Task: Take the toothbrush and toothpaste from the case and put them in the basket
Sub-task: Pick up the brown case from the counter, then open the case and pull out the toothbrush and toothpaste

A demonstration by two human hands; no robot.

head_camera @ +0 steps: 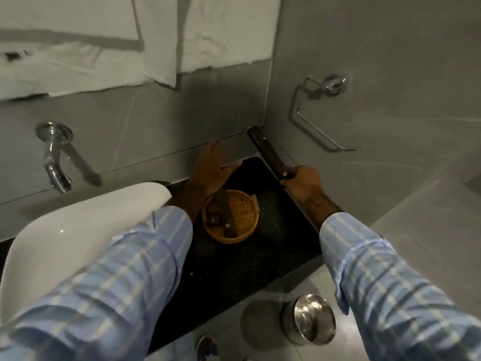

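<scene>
Seen from above, at a dark speckled stone counter (234, 269) beside a white ceramic washbasin (86, 230). Right hand (303, 185) closed around the near end of a long, narrow dark brown box (268, 155), probably the case, held above the right edge of the counter and pointing away toward the corner of the grey tiled walls. Left hand (210, 170) open, fingers spread, palm down, hovering over the back of the counter near the wall; something pale and thin under its fingers at the right side, too blurred to name. Round woven yellow basket (231, 217) standing on the counter just below the left wrist, between the two forearms. Inside the basket, a few dark brown pieces (221, 217), one long and one shorter and squarer; cannot tell whether the toothbrush or the toothpaste is among them. Both arms in light blue checked sleeves (145, 264). On the left wall, a chrome tap (53, 157) above the basin. On the right wall, a chrome wire holder (316, 110). White towels (104, 48) hanging higher up. Below the counter, on the pale floor, a round shiny metal bin lid (309, 319).
</scene>
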